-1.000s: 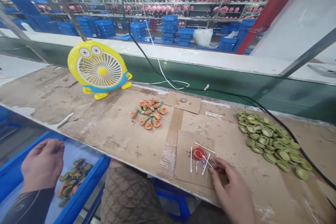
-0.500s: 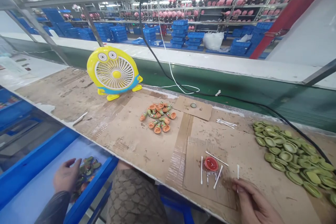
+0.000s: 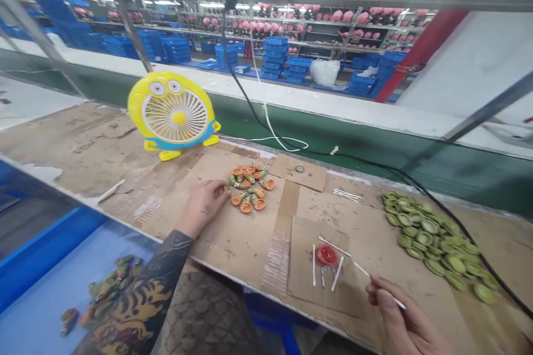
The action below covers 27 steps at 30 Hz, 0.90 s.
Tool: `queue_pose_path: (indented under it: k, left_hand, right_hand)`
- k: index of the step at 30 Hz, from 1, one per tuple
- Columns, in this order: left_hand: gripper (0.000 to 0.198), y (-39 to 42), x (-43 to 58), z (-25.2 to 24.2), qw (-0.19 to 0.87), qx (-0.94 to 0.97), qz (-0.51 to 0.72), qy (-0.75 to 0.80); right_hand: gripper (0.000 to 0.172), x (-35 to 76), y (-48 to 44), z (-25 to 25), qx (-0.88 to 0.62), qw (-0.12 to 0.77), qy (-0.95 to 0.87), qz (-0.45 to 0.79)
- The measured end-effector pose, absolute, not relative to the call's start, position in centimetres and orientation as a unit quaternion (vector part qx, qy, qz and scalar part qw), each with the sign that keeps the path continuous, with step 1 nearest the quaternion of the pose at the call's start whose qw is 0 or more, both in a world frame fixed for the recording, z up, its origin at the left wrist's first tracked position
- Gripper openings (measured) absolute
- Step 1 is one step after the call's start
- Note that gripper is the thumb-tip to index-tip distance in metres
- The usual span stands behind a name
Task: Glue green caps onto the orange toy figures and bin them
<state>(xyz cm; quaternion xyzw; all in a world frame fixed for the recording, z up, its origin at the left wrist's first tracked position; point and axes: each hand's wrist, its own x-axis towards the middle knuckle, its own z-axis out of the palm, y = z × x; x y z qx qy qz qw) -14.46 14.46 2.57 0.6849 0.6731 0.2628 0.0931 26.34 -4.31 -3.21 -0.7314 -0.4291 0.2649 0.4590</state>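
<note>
My left hand (image 3: 208,202) is at the left edge of a heap of small orange-and-green painted pieces (image 3: 246,205), thumb and fingers closed around the outermost one, which they mostly cover. Each piece has a hollow orange cup at one end. Between the thumb and fingers of my right hand (image 3: 395,305) is a cotton swab (image 3: 361,269), its white tip pointing up and left. Left of that hand, a small red dish (image 3: 327,255) with red liquid sits on a cardboard sheet (image 3: 308,294), with several swabs lying around it.
Green oval pieces (image 3: 428,233) lie heaped at right. A yellow fan (image 3: 172,116) stands at the back left, and spare swabs (image 3: 346,195) lie behind the dish. A black cable (image 3: 400,172) runs along the back. A blue bin (image 3: 50,272) with painted pieces is below left.
My left hand has moved from the bin up to the orange-and-green heap and closed on a piece. In my right hand the swab has tilted from upright towards the dish.
</note>
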Motion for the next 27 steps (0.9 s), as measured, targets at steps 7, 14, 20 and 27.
queue_pose_path:
  k: [7,14,20,27]
  left_hand:
    - [0.046,10.8,-11.6,2.1,0.32,0.524,0.52,0.594]
    - [0.032,5.2,-4.4,1.3,0.505,0.472,0.498,0.523]
    - [0.036,3.4,-0.5,1.8,0.642,0.424,0.45,0.454]
    - [0.039,3.5,0.9,0.7,0.695,0.41,0.414,0.42]
  right_hand:
    - [0.031,23.4,-1.8,-0.1,-0.649,0.479,-0.533,0.256]
    - [0.031,22.3,0.1,-0.8,-0.648,0.406,-0.602,0.229]
    - [0.034,22.2,0.8,-1.6,-0.657,0.388,-0.603,0.232]
    - [0.028,22.5,0.4,-1.0,-0.643,0.418,-0.602,0.222]
